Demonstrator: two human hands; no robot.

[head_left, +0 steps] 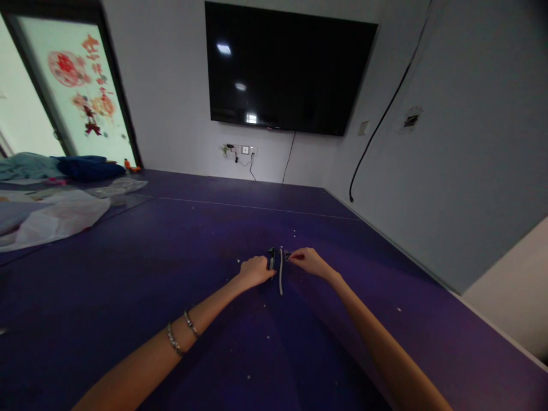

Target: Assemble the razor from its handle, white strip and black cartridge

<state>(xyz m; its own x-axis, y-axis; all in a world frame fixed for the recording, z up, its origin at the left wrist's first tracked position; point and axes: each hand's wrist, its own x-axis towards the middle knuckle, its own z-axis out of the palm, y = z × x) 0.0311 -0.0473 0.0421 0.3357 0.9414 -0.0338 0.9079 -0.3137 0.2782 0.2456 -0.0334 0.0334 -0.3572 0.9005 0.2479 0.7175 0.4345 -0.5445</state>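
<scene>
Near the middle of the purple surface, my left hand [256, 272] is closed around a slim dark tool with a grey part [272, 261]; its exact kind is too small to make out. Just right of it lies a thin pale grey strip [281, 277], slightly bent, running away from me between my two hands. My right hand [311, 261] pinches a small dark grey piece [287, 256] by the strip's far end. Neither hand visibly grips the strip. Two bracelets [182, 331] circle my left forearm.
Small white bits [294, 233] are scattered over the purple surface [205, 342]. At the left lie clear plastic sheeting [64, 214] and folded blue cloth [89, 167]. A black cable [377, 128] hangs down the right wall. A television [291, 68] is mounted ahead.
</scene>
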